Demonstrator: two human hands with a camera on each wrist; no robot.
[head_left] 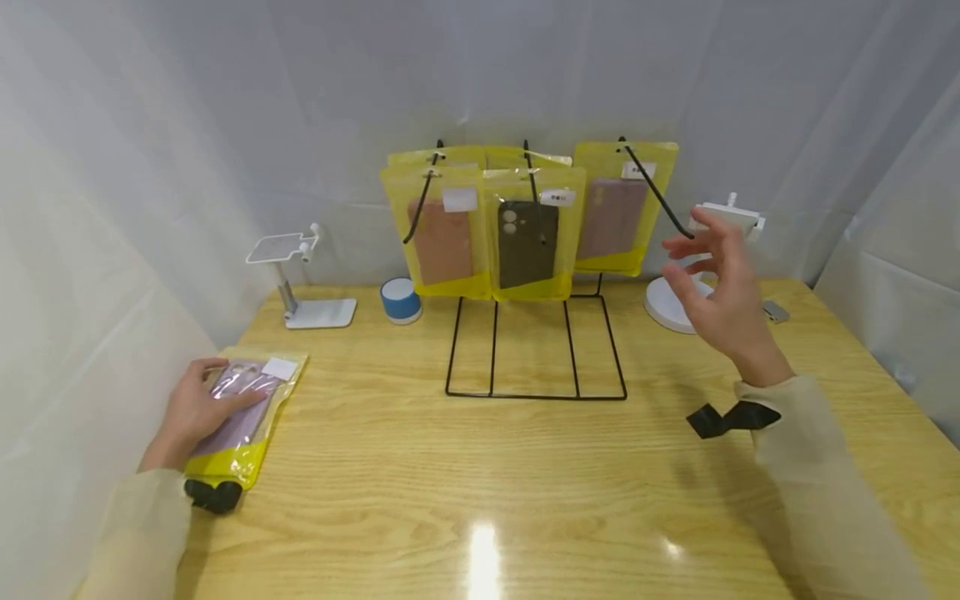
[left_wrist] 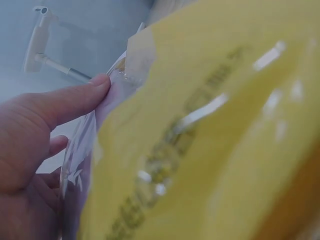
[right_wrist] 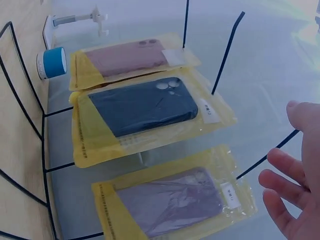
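At the table's left side, my left hand [head_left: 197, 408] grips a yellow-and-clear pouch [head_left: 251, 457] holding a purple phone case [head_left: 234, 421]; the left wrist view shows the thumb [left_wrist: 75, 102] on its edge. My right hand [head_left: 723, 292] is raised at the front end of the rack's right hook [head_left: 656, 196], fingers loosely bent with nothing held. Whether the fingertips touch the hook, I cannot tell. On that hook hangs another pouched purple case [head_left: 611, 218]. Pouches with a pink case [head_left: 442, 250] and a black case [head_left: 528, 246] hang in front on the left and middle hooks, others behind them.
The black wire rack's base [head_left: 536, 397] stands on the wooden table [head_left: 420, 492]. Along the back are a white folding stand [head_left: 321, 313], a blue-and-white cylinder [head_left: 401, 302], a round-based white stand [head_left: 667, 308] behind my right hand, and a small grey object [head_left: 776, 312].
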